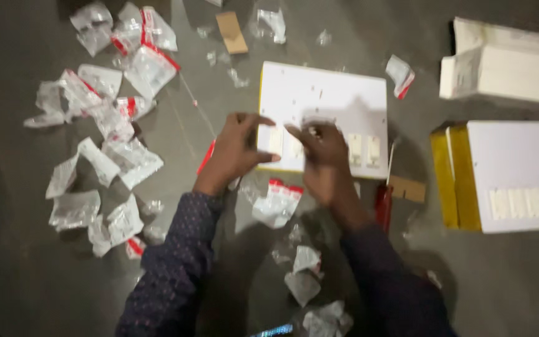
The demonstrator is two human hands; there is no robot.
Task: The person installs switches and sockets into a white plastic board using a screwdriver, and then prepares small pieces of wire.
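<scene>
While both hands work at its lower left corner, the white board [325, 106] lies flat on the grey floor [20, 274], just above the middle of the frame. A row of pale switches [364, 150] sits along its lower edge.

The left hand [235, 150] grips the board's left edge: thumb hooked onto the white face near the first switch, fingers curled round the yellow side, so the hand is closed on the board rather than spread. Its wrist bends up from a dark dotted sleeve [169, 274] that rises from the bottom of the frame.

The right hand [322, 159] lies palm down over the lower edge, beside the left hand and not touching it. Its fingertips are bunched at the switches, with the index finger stretched left. Blur hides whether they pinch a switch or only press on it; I cannot tell. Its forearm runs down to the lower right.

A red-handled screwdriver [383, 203] lies just right of that wrist, its shaft reaching up past the board's lower right corner. Torn clear wrappers [120, 93] with red strips litter the left half of the frame, and a few more [277, 203] lie between the forearms. A second board [519, 175] with a yellow side lies at the right, and white boxes [503, 68] lie at the upper right.
</scene>
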